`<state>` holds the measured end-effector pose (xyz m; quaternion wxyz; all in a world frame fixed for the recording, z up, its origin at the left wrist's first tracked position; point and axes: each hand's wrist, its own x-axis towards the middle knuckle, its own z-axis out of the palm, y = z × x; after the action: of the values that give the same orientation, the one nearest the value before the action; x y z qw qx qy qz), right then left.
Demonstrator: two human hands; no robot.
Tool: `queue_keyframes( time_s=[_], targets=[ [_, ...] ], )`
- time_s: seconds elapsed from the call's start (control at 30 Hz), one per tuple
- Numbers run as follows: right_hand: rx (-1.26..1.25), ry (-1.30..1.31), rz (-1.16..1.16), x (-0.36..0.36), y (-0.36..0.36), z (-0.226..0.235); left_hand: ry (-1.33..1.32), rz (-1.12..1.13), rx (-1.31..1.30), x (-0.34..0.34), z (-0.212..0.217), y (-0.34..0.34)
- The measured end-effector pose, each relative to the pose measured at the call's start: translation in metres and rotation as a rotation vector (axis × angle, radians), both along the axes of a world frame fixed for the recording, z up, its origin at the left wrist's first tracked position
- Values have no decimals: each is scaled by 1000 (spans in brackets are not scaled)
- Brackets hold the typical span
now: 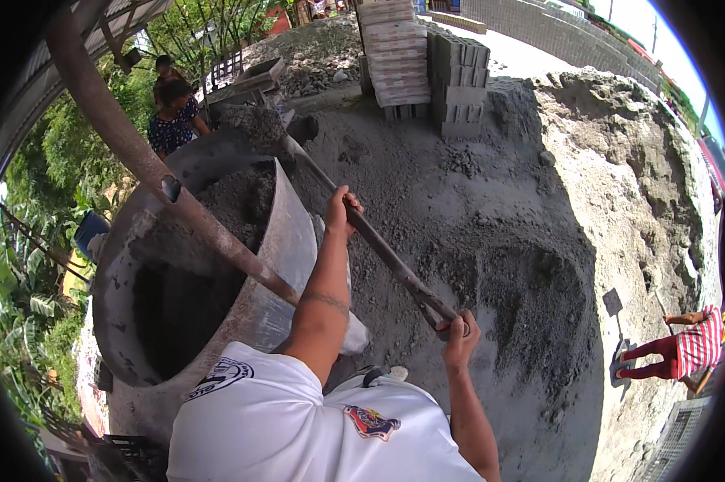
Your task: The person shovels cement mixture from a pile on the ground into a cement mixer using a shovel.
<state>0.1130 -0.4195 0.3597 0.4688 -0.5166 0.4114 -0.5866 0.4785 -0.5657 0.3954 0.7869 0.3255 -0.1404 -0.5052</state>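
Observation:
A long-handled shovel (388, 255) slants across the middle of the view, its blade end at the upper left. My left hand (343, 211) is closed around the shaft partway along. At the near end, my right hand (461, 339) grips the handle. A heap of grey sand or gravel mix (254, 124) covers the blade, which is by the far rim of a concrete mixer drum (286, 213). Inside the drum's wide mouth lies more grey mix (230, 201), with the lower part in shadow. The shovel is above the ground.
A rusty pipe (137, 149) crosses before the drum. Grey sand (491, 265) spreads to the right. Stacked bags (393, 52) and hollow blocks (461, 80) stand behind. Two people (174, 116) are beyond the drum; another person (696, 345) in stripes is far right.

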Motion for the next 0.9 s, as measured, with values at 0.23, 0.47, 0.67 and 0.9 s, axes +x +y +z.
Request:
queue_keyframes(
  time_s=[0.23, 0.47, 0.67, 0.9],
  targets=[
    [-227, 384, 293, 4, 18, 11, 190, 25, -18, 26, -17, 33],
    [166, -222, -43, -114, 51, -47, -15, -97, 257, -142, -44, 2],
    [465, -357, -576, -253, 91, -129, -160, -474, 486, -337, -126, -25],
    [1011, -626, -1142, -280, 290, -203, -469, -952, 1068, -503, -359, 107]
  ],
)
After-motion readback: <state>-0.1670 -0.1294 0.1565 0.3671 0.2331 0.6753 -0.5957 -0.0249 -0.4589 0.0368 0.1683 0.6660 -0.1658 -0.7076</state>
